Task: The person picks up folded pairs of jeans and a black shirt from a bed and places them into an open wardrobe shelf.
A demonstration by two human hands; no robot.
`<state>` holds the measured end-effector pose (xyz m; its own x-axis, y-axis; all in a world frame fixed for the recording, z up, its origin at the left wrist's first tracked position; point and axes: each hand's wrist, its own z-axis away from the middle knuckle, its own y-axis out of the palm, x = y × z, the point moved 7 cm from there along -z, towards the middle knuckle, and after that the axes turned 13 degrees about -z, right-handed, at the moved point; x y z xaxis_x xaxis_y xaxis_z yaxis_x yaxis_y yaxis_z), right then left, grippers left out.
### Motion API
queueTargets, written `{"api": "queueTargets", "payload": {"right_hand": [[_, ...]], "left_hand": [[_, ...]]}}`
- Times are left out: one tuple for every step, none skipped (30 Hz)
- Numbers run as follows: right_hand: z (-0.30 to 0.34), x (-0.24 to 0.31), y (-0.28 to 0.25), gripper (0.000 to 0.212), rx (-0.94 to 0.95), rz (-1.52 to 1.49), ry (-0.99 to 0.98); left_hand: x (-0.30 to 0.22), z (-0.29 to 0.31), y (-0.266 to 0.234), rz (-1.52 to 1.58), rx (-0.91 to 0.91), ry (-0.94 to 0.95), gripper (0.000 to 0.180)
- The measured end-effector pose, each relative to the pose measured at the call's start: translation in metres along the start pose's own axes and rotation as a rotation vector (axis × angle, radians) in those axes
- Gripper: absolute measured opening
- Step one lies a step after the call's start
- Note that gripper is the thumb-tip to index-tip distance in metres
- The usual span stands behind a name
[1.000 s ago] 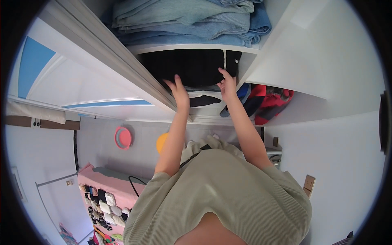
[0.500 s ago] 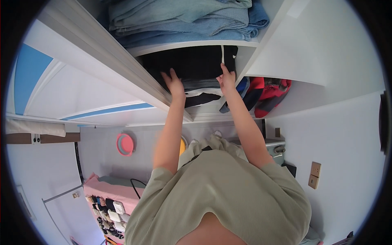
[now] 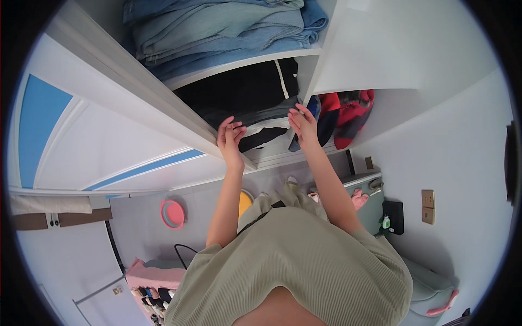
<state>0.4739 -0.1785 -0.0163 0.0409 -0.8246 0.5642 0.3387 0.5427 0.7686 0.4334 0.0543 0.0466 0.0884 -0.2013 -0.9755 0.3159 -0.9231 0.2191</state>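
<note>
In a white wardrobe compartment lies a folded black garment (image 3: pixel 239 87) with a white stripe, on top of grey and black-and-white folded clothes (image 3: pixel 263 137). My left hand (image 3: pixel 231 138) hovers in front of the stack's left side, fingers apart and holding nothing. At the right side, by the upright divider, my right hand (image 3: pixel 304 125) is raised with its fingers spread, also without anything in it. On the shelf above, a pile of folded jeans (image 3: pixel 217 35) is stacked. Red and dark clothes (image 3: pixel 348 117) fill the compartment to the right.
A white and blue wardrobe door (image 3: pixel 109 136) stands at the left. Pink (image 3: pixel 173 214) and yellow (image 3: pixel 246 202) basins are on the floor. A pink-covered surface (image 3: pixel 155 274) with small folded items lies lower left; a grey-green case-like object (image 3: pixel 370 204) is at the right.
Both hands have let go of the black garment and drawn back toward me. The garment stays in the compartment. My view has shifted slightly.
</note>
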Motion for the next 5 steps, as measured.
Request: {"api": "queueTargets", "payload": {"right_hand": [[0.005,0.001,-0.001,0.033,0.023,0.055,-0.005],[0.009,0.003,-0.001,0.033,0.078,0.127,-0.041],[0.013,0.003,-0.005,0.033,0.071,0.122,-0.053],[0.017,0.003,-0.006,0.035,0.121,0.200,-0.075],[0.021,0.001,-0.006,0.036,0.170,0.278,-0.097]], "left_hand": [[0.001,0.000,-0.002,0.000,0.014,-0.002,0.027],[0.001,0.000,-0.003,-0.043,0.060,0.003,0.027],[0.001,0.001,-0.003,-0.085,0.105,0.009,0.028],[0.004,0.002,-0.003,-0.072,0.133,-0.008,0.026],[0.006,0.005,-0.002,-0.060,0.161,-0.027,0.025]]}}
